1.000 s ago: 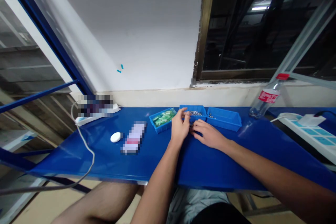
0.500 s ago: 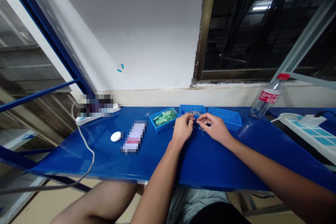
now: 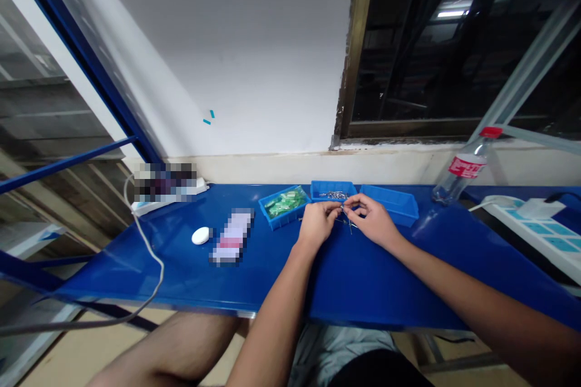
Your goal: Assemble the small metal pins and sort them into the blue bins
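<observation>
My left hand [image 3: 319, 221] and my right hand [image 3: 368, 217] meet fingertip to fingertip above the blue table, just in front of the middle bin. Both are closed in a pinch around something small, mostly hidden by the fingers. A few thin metal pieces [image 3: 351, 225] lie on the table beneath them. Behind my hands, a blue bin [image 3: 333, 186] holds many small shiny metal parts [image 3: 334, 195]. Left of it, a tilted blue bin [image 3: 273, 222] contains green-and-clear small packets [image 3: 287, 202]. To the right sits another blue bin [image 3: 390, 204], partly behind my right hand.
A clear bottle with a red cap [image 3: 460, 169] stands at the back right, near a white power strip [image 3: 540, 224]. On the left lie a white oval case [image 3: 200, 236], a blurred-out phone-like slab [image 3: 233, 236] and a grey cable [image 3: 157, 260] over the table edge.
My fingertips have come together; the left fingers shifted slightly right and down, uncovering more of the metal parts in the middle bin. Everything else stays in place.
</observation>
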